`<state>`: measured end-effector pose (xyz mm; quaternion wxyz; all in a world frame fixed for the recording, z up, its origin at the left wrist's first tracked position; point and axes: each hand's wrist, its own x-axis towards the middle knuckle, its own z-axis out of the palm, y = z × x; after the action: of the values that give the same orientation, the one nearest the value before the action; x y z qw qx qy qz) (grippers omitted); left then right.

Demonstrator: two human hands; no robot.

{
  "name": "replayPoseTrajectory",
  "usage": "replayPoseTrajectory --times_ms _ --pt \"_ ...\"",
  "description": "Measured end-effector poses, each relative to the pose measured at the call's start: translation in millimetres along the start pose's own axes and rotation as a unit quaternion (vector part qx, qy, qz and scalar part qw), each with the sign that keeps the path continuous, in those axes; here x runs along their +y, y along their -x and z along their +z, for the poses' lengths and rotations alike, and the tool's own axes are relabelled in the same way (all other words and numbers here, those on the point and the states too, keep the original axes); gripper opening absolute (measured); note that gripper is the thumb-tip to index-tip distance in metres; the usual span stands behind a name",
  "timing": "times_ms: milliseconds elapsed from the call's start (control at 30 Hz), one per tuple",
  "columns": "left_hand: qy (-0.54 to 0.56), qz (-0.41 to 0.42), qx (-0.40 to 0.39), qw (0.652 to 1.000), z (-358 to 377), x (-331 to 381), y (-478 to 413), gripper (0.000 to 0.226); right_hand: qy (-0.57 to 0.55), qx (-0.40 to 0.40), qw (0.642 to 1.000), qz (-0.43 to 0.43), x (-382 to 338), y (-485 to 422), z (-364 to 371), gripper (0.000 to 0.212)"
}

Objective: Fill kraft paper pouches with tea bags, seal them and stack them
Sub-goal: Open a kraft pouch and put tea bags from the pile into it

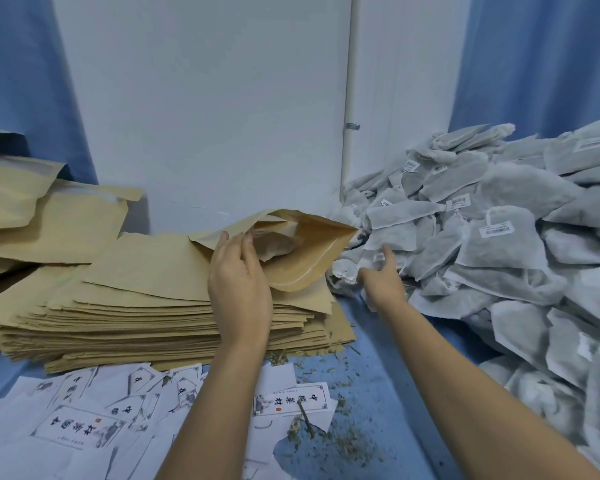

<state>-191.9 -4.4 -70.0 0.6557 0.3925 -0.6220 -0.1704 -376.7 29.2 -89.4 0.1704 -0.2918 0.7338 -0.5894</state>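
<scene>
1. The open tan kraft paper pouch [309, 258] lies tilted on the stack of flat tan kraft pouches [153, 299], its mouth facing the heap of grey-white mesh tea bags [499, 244]; the left hand [239, 282] pinches its near lip
2. Held by one lip only, the mouth may sag shut, so an incoming bag could catch the rim and spill
3. Inside, at least one pale tea bag [274, 245] shows; the count is hidden
4. The right hand [383, 275] reaches into the heap's edge; whether its fingers grip a bag I cannot tell
5. Tagged strings could drag neighbouring bags onto the blue cloth [378, 375]
</scene>
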Motion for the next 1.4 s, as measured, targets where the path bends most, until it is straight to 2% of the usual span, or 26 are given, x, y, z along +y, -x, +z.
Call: replayPoseTrajectory --times_ms 133,267,367,500,600,667,733,833,900,967,1033,1133,1333,1400 --pt "-0.006 0.005 -0.009 1.000 2.8 -6.0 -4.3 0.031 -0.047 0.061 0.997 -0.028 1.8 -16.0 1.9 0.075" --pt "-0.016 0.003 -0.014 1.000 4.2 -10.1 -8.5 0.033 -0.084 0.003 0.996 0.006 -0.4 -35.0 0.5 0.086" --pt "-0.015 0.000 -0.010 1.000 5.3 -11.7 -12.0 0.033 -0.106 -0.006 0.994 0.031 0.8 -43.7 -1.3 0.074" --pt "-0.002 -0.020 0.011 1.000 4.5 -10.7 -12.4 0.033 -0.083 0.107 0.991 -0.009 1.4 -35.5 0.9 0.043" --pt "0.015 -0.013 0.046 0.999 1.9 -6.3 -10.6 0.032 -0.167 0.178 0.969 -0.037 -1.7 -16.4 2.7 0.038" --pt "0.019 -0.002 0.058 0.998 -0.4 -3.8 -11.4 0.031 -0.218 0.189 0.957 -0.024 -8.4 -2.7 1.7 0.041" --pt "0.020 0.009 0.070 0.997 -4.2 -1.6 -14.5 0.031 -0.307 0.157 0.939 0.006 -16.6 6.9 -2.5 0.051" --pt "0.014 0.020 0.083 0.996 -10.7 1.3 -20.6 0.031 -0.428 -0.028 0.903 0.022 -27.1 17.1 -11.1 0.059" --pt "0.007 0.019 0.088 0.996 -15.1 1.5 -24.7 0.032 -0.442 -0.148 0.885 0.002 -29.9 22.2 -16.2 0.054" --pt "-0.006 0.014 0.081 0.997 -19.2 0.6 -28.0 0.032 -0.444 -0.203 0.872 0.013 -30.7 25.1 -21.4 0.050" --pt "-0.028 0.018 0.061 0.998 -22.0 -0.8 -28.0 0.032 -0.446 -0.241 0.862 0.020 -33.4 29.1 -25.2 0.052" --pt "-0.049 0.032 0.010 0.998 -24.2 -3.4 -20.4 0.032 -0.393 -0.282 0.875 -0.016 -41.3 35.2 -24.1 0.054" --pt "-0.039 0.014 -0.033 0.999 -22.9 -8.0 -3.3 0.033 -0.340 -0.277 0.896 -0.075 -53.4 39.4 -9.8 0.042" --pt "-0.022 -0.010 -0.020 0.999 -22.8 -7.8 -3.5 0.033 -0.253 -0.259 0.925 -0.113 -54.1 40.7 -8.7 0.039"
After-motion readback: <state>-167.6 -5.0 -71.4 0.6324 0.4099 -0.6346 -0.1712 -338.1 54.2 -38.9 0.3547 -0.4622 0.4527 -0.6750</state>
